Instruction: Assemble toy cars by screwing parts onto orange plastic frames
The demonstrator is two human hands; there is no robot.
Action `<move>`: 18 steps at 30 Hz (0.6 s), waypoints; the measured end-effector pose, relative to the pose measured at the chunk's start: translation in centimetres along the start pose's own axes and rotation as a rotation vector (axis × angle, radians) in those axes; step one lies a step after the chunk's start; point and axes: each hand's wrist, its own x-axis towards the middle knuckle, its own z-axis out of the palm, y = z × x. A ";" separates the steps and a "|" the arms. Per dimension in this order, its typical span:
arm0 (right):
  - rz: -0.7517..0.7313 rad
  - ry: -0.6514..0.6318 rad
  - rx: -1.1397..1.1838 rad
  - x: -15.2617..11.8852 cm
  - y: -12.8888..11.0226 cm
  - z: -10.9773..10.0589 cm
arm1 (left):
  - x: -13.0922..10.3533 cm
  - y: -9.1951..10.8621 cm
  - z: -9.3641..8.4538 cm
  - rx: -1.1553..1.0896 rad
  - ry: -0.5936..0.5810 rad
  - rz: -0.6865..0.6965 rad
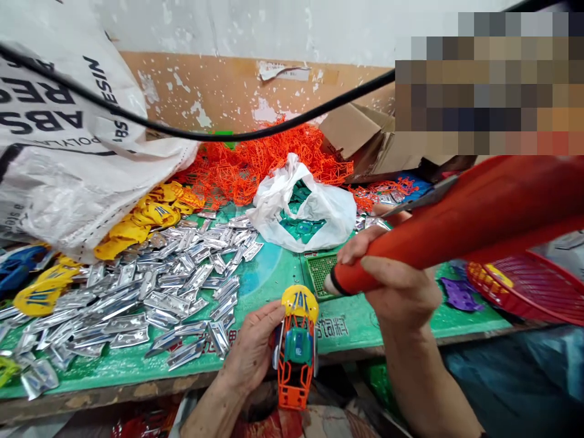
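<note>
While the left hand (253,342) pinches the toy car (298,345) at the desk's (274,267) front edge and the right hand (401,289) encircles a red tool (456,228), the car likely handles as light, stiff plastic, best held by its sides, sparing the thin orange frame (292,397).

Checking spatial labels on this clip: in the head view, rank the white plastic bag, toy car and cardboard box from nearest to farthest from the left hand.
1. Toy car: held in the left hand.
2. White plastic bag: ahead and to the right, on the green table.
3. Cardboard box: behind the bag, farther right.
</note>
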 end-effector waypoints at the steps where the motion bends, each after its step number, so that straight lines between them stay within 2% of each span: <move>1: -0.014 0.035 -0.010 0.5 -0.2 -0.2 | 0.0 0.1 -0.1 -0.036 0.014 0.008; 6: 0.001 0.128 -0.040 1.1 0.3 -1.1 | 0.3 -0.2 -0.6 -0.118 -0.001 0.021; 11: 0.123 0.001 -0.001 -0.5 0.1 -0.1 | 0.0 0.1 -0.3 -0.118 0.026 0.058; 15: 0.207 -0.067 0.086 -2.2 -0.8 1.4 | -1.6 0.7 -0.2 -0.101 0.016 0.137; 18: 0.237 -0.113 0.075 -3.3 0.3 1.9 | -3.5 1.5 -1.1 -0.125 0.115 0.221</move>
